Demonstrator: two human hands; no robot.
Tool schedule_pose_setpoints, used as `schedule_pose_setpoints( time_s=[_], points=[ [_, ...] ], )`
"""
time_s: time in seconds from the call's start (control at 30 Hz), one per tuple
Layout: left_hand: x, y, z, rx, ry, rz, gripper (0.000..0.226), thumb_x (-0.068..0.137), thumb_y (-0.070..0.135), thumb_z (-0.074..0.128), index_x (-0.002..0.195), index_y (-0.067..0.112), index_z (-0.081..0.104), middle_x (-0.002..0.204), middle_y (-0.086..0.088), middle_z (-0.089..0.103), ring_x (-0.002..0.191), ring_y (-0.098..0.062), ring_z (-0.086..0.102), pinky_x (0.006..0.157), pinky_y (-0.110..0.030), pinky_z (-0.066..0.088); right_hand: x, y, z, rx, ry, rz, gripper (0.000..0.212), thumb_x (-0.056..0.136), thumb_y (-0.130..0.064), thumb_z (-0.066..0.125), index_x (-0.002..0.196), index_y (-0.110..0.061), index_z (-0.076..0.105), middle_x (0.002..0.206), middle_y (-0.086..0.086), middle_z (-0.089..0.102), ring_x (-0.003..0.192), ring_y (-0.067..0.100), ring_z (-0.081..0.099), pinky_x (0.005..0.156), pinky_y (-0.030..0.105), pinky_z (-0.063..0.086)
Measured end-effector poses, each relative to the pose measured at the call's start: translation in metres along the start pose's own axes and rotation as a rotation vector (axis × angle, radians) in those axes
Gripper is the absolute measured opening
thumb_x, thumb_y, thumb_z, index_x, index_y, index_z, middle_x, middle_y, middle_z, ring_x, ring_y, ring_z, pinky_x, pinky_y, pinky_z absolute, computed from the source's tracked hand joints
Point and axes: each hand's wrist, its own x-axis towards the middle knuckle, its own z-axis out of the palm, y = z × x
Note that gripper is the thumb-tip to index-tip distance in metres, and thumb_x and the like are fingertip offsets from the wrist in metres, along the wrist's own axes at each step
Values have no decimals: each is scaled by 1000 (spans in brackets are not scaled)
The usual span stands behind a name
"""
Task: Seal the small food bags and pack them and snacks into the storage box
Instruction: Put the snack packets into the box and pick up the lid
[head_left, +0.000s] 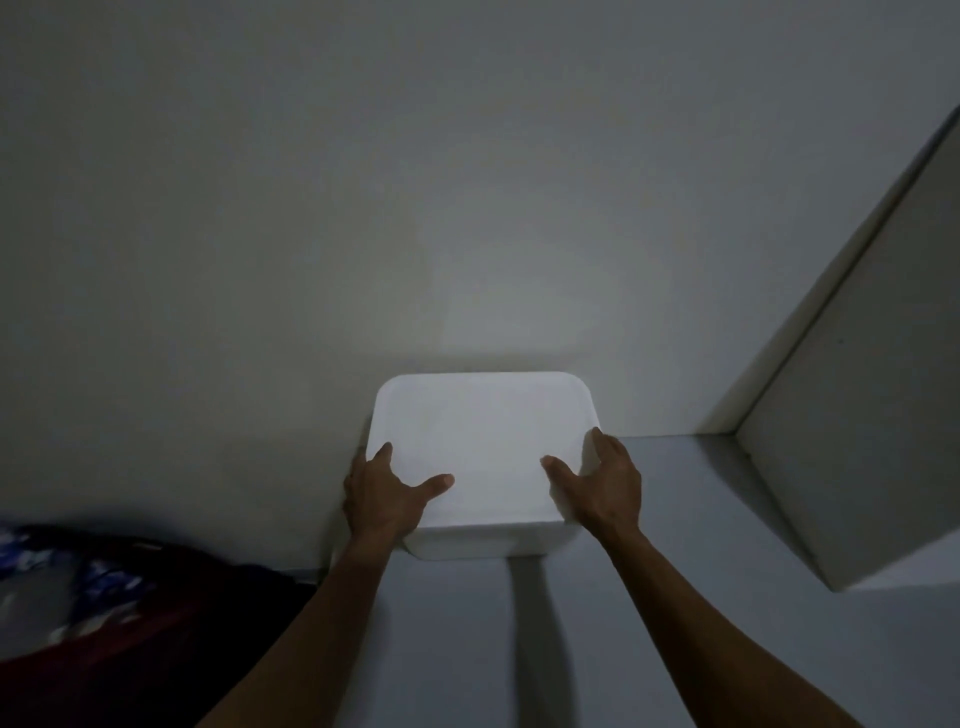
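A white storage box (485, 431) with rounded corners and its lid on stands against the wall on a pale surface. My left hand (387, 493) grips its near left corner, thumb lying on the lid and fingers down the left side. My right hand (602, 486) grips the near right corner the same way, thumb on top, fingers wrapped over the right edge. No food bags or snacks are in view; the box's contents are hidden under the lid.
A pale wall (415, 182) rises directly behind the box. A white panel or cabinet side (872, 415) juts in at the right. At lower left lies dark red and blue patterned fabric (78, 597). The light is dim.
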Motion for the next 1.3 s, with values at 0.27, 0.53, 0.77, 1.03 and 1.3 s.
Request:
schedule_pose_setpoints(
  time_s=[0.27,0.53,0.77,1.03,1.3],
  points=[
    [23,1,21,25,-22,-39,116,59,70,78,151,14,33,154,-15,30,142,-35,29,113,-49,33,29,10,15,23,-20,31,90,81,-54,72,150,-9,35,155,8,37,142,27,36,114,38,31],
    [32,8,28,140,-14,-58,116,61,77,70,152,19,28,155,-15,27,141,-38,27,112,-52,31,39,14,22,-19,6,11,85,86,-55,65,149,-8,35,154,10,39,141,28,37,112,40,33],
    [29,5,35,177,28,-17,112,63,77,69,151,19,31,154,-16,28,139,-38,29,112,-50,31,39,26,23,-21,22,7,75,92,-48,60,149,-5,36,152,12,41,140,30,39,114,39,31],
    [30,0,40,222,74,30,108,68,83,57,152,20,30,155,-16,27,138,-38,30,111,-48,32,43,28,25,-54,-8,-16,70,96,-48,53,148,-5,36,150,14,43,137,32,42,111,40,34],
    [14,6,39,364,69,41,93,79,83,38,153,28,24,162,-15,10,148,-35,7,115,-57,16,41,30,17,-167,-135,-43,74,94,-57,43,149,-11,28,153,15,34,135,38,38,104,50,43]
  ],
)
